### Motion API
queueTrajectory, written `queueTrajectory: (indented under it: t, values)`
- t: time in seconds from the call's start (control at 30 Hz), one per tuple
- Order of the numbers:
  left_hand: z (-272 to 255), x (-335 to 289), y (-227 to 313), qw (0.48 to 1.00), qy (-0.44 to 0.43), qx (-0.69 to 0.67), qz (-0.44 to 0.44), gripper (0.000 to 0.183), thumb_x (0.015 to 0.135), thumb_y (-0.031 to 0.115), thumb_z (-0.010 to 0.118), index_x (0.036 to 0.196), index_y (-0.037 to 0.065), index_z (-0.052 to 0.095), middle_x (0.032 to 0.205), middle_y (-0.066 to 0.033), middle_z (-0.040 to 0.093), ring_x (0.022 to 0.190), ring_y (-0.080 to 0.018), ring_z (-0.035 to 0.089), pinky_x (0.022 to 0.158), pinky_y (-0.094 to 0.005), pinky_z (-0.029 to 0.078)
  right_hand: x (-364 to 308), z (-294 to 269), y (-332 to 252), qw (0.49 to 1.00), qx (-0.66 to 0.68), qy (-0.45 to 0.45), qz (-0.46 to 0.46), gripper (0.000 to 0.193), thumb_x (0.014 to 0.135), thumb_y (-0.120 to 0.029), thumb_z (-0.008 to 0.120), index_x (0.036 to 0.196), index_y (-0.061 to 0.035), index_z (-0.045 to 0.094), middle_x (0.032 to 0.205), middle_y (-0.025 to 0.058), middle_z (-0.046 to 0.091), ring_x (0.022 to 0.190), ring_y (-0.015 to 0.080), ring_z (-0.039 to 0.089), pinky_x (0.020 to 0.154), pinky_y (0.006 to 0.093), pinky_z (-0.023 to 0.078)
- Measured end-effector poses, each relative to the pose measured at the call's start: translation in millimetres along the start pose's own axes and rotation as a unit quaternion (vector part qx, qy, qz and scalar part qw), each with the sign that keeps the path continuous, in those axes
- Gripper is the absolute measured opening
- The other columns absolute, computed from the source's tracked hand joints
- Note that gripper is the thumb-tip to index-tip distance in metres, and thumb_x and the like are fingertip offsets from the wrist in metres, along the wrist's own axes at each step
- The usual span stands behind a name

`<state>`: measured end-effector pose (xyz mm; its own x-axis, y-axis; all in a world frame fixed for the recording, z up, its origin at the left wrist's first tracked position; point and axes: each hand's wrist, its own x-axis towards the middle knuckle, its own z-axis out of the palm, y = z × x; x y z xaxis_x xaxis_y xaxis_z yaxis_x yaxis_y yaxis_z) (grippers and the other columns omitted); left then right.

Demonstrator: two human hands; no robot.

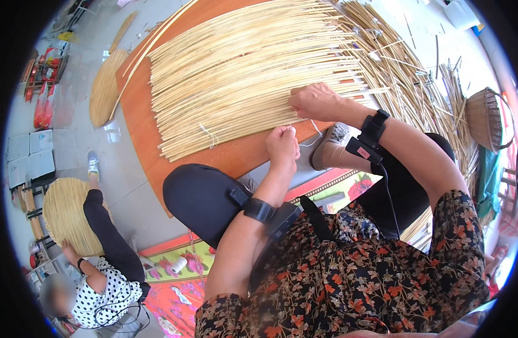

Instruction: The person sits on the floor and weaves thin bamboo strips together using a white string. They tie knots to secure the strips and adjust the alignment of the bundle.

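A mat of pale, straight plant stalks (242, 79) lies side by side across an orange-brown board in front of me. At its near edge my left hand (282, 147) is closed in a fist, thumb up, and a thin white string (311, 144) curves out beside it. Just above and to the right, my right hand (315, 101) rests over the stalks with its fingers curled closed; what they grip is hidden. Further left, another white string (209, 136) is tied round the near stalks, its loose ends lying on top.
The orange-brown board (152, 174) reaches my knees. Loose stalks (400, 67) are heaped at the right, near a wicker basket (484, 119). An oval woven piece (105, 90) lies on the floor at left. A seated person (93, 287) touches a round stalk mat (70, 217) at lower left.
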<state>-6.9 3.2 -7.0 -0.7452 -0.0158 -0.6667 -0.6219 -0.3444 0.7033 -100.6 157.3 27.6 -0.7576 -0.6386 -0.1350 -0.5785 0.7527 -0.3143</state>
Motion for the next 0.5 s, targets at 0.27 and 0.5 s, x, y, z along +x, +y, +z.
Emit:
queueTrajectory:
  t: [0.27,0.5]
  values:
    - [3,2,2,1.0,0.013,0.008,-0.014,0.01,0.096,0.009,0.062,0.088,0.007,0.057,0.057,0.0003,0.044,0.039,-0.0099,0.036,0.036,-0.0284,0.026,-10,8,-16,0.995,-0.083,0.033,-0.045,0.009,0.084,-0.013,0.066,0.084,-0.0068,0.072,0.097,0.0104,0.063,0.098,0.0282,0.068,0.073,0.0422,0.057]
    - [2,1,2,0.999,0.018,0.029,-0.014,0.011,0.096,0.009,0.061,0.086,0.007,0.057,0.057,0.0007,0.044,0.039,-0.0103,0.036,0.036,-0.029,0.026,-15,12,-18,0.995,-0.078,0.057,-0.031,0.006,0.082,-0.013,0.067,0.081,-0.007,0.069,0.097,0.0084,0.061,0.1,0.0269,0.066,0.073,0.0412,0.058]
